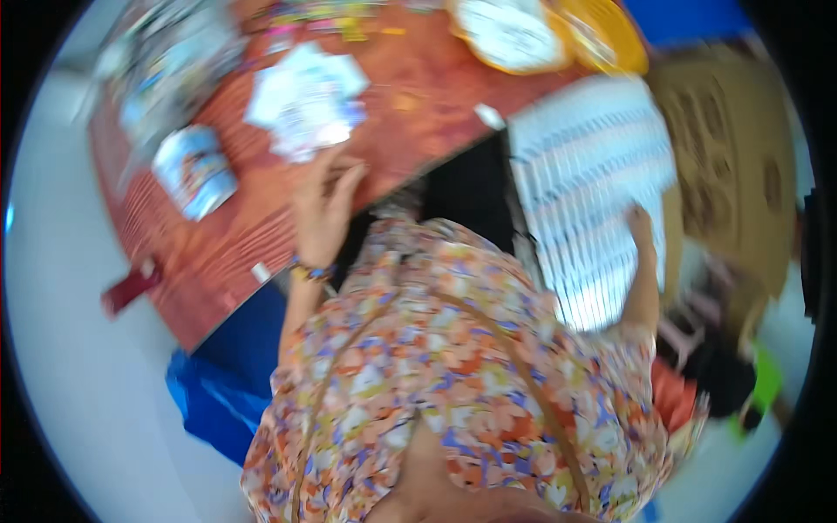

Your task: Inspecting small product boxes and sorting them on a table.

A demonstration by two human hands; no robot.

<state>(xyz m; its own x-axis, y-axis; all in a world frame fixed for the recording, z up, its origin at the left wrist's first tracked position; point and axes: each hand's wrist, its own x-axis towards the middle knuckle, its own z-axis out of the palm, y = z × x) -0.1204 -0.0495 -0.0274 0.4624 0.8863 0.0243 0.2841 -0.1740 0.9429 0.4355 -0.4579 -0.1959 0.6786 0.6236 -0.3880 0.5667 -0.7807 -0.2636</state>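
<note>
A person in a loose floral garment (488, 366) in orange, white and purple sits or stands at a table, filling the view from five to seven o'clock. At eight o'clock, a crumpled bright-blue bag (214, 401) hangs beside the table corner. The left hand (324, 207), a beaded bracelet (311, 271) at its wrist, rests at ten o'clock, half open with fingers loosely bent and thumb apart, nothing visible in its hold. Just shy of three o'clock, the right hand (641, 225) appears partly curled over a broad white sheet (584, 187) with blue-grey rows; blur leaves it impossible to tell whether it grips the sheet, which spans two to four o'clock.

At nine o'clock, a dark-red object (131, 286) juts past the edge of the red-orange patterned tabletop (410, 105). A white-and-blue cylindrical container (193, 173) lies toward ten o'clock. The loose pile of white papers (305, 96) sits at eleven o'clock, just beyond the left fingertips; contact is unclear. Farther out, a clear plastic bag (179, 74) slumps at ten o'clock, brown cardboard (732, 148) stands between two and three, and a yellow-rimmed tray (510, 35) with white contents lies near one.
</note>
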